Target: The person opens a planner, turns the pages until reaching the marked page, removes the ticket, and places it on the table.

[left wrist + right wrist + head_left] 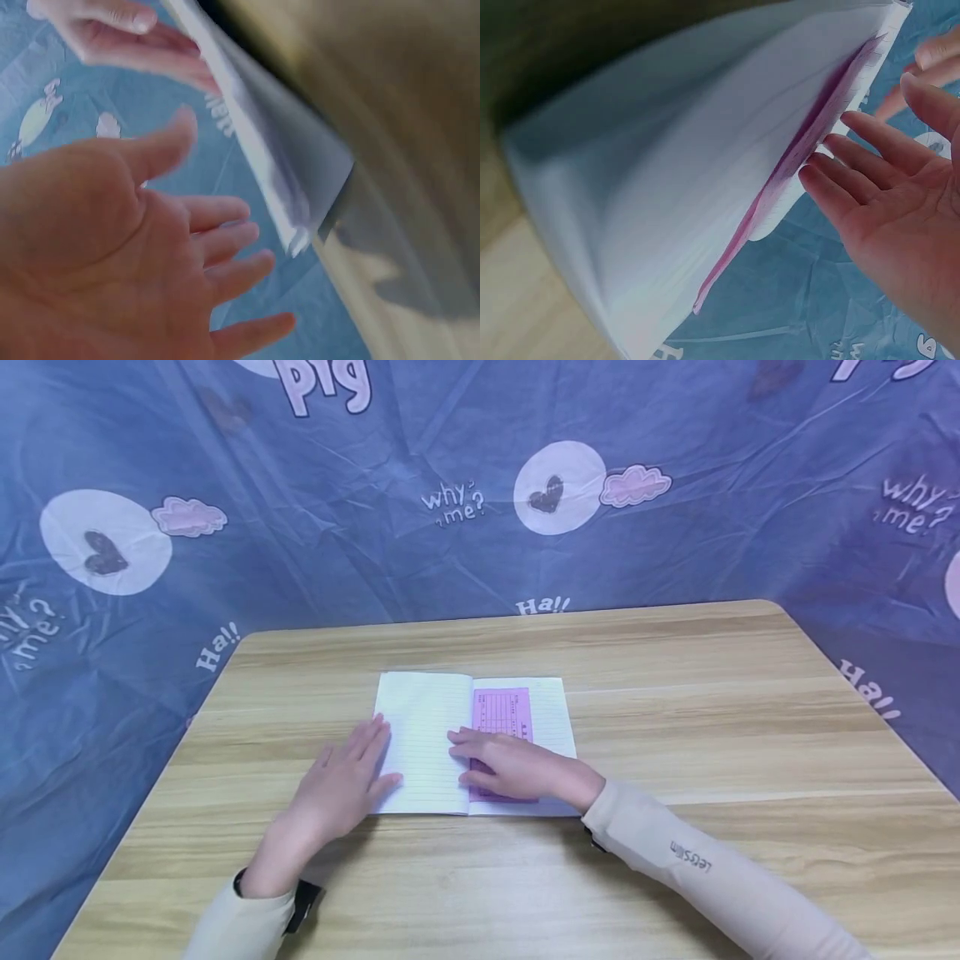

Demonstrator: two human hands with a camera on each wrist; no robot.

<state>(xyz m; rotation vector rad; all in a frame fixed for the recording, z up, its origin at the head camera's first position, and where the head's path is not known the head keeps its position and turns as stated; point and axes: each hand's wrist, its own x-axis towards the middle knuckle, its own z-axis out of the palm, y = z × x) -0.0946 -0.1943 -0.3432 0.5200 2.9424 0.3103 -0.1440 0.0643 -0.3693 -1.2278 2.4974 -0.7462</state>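
An open notebook (423, 710) with lined white pages lies on the wooden table. On its right page is a pink printed slip (504, 706), whose lower part is partly covered by my right hand (506, 764). That hand reaches across from the right, fingers extended toward the notebook's middle fold; in the right wrist view its fingertips are right at the pink slip (795, 161). My left hand (341, 785) is at the left page's outer edge, fingers spread and thumb over the page. In the left wrist view the palm faces the notebook's edge (259, 142) with nothing in it.
The wooden table (712, 718) stretches around the notebook on every side. Behind it hangs a blue printed cloth (450, 552), which also drops past the table's left and right edges.
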